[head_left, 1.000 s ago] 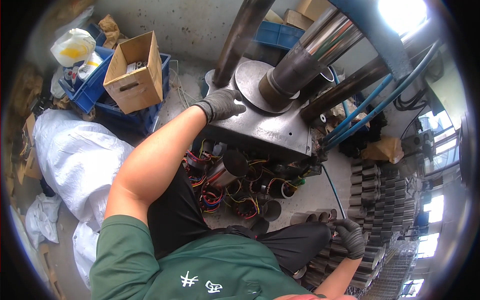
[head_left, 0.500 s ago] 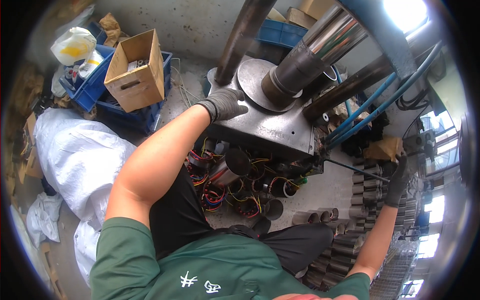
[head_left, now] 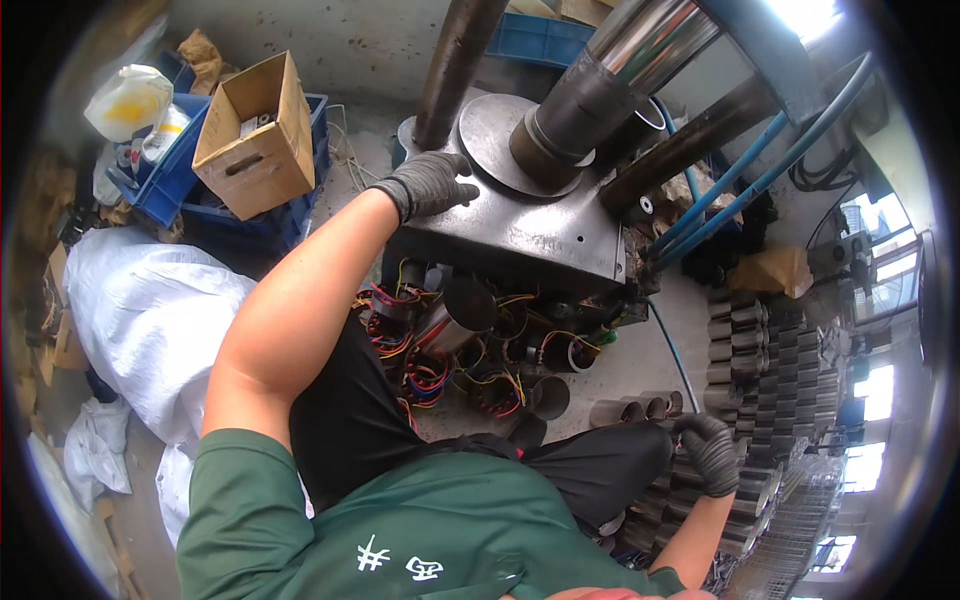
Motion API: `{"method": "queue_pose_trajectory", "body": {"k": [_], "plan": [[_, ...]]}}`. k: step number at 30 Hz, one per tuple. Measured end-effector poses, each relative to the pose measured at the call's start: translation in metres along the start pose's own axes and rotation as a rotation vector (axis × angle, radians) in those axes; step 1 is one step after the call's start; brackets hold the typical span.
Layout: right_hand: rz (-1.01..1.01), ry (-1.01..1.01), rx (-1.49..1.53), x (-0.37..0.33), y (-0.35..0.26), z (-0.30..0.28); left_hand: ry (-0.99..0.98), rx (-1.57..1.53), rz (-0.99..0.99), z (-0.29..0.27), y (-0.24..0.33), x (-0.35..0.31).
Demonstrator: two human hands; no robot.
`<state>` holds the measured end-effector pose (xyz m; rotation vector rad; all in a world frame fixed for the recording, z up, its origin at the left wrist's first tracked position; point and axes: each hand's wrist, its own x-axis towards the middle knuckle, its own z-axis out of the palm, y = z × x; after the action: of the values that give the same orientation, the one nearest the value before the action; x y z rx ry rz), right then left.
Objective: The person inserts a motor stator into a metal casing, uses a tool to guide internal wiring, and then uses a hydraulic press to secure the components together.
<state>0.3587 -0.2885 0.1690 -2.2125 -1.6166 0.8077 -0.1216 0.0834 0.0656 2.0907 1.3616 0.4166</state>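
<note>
My left hand [head_left: 425, 187], in a dark grey knit glove, lies on the left front edge of a thick steel press table [head_left: 530, 235]. Its fingers are apart and hold nothing. Just beyond its fingertips sits a round steel plate [head_left: 487, 140], with a dark cylinder [head_left: 545, 145] standing on it beneath a shiny ram [head_left: 655, 45]. Beside my right knee, my gloved right hand [head_left: 708, 455] is closed around the end of a thin lever rod [head_left: 676, 352]. The rod runs back to the right corner of the press.
Wound motor stators [head_left: 428, 378] with coloured wires and metal sleeves [head_left: 468, 303] crowd the floor beneath the press. Rows of metal cylinders [head_left: 735, 350] stand at the right. Blue hoses [head_left: 735, 200] hang beside the press. A cardboard box [head_left: 255, 170] and white sacks [head_left: 150, 310] are on the left.
My right hand has come in toward my right knee, swinging the lever rod down and nearer to me. My left hand stays on the press table; the whole view has shifted slightly.
</note>
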Motion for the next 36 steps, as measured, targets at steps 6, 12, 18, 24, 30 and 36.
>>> {"method": "queue_pose_trajectory", "body": {"k": [6, 12, 18, 24, 30, 36], "plan": [[-0.02, 0.103, -0.033, 0.017, 0.0, -0.027, 0.038, -0.011, 0.033, 0.003, -0.011, 0.004], [0.003, -0.034, -0.203, 0.007, 0.001, -0.012, 0.038, -0.039, 0.033, 0.001, -0.013, 0.005], [0.036, 0.065, 0.086, 0.008, -0.006, -0.008, 0.032, -0.03, 0.031, -0.001, -0.016, 0.006], [-0.011, 0.024, -0.025, -0.002, 0.013, -0.001, 0.038, -0.075, 0.022, 0.001, -0.015, 0.006], [-0.009, 0.036, -0.04, -0.003, -0.005, 0.008, 0.036, -0.05, 0.017, 0.001, -0.017, 0.008], [0.029, 0.044, -0.036, -0.004, -0.004, 0.009, 0.029, -0.06, 0.013, 0.001, -0.016, 0.007]]}}
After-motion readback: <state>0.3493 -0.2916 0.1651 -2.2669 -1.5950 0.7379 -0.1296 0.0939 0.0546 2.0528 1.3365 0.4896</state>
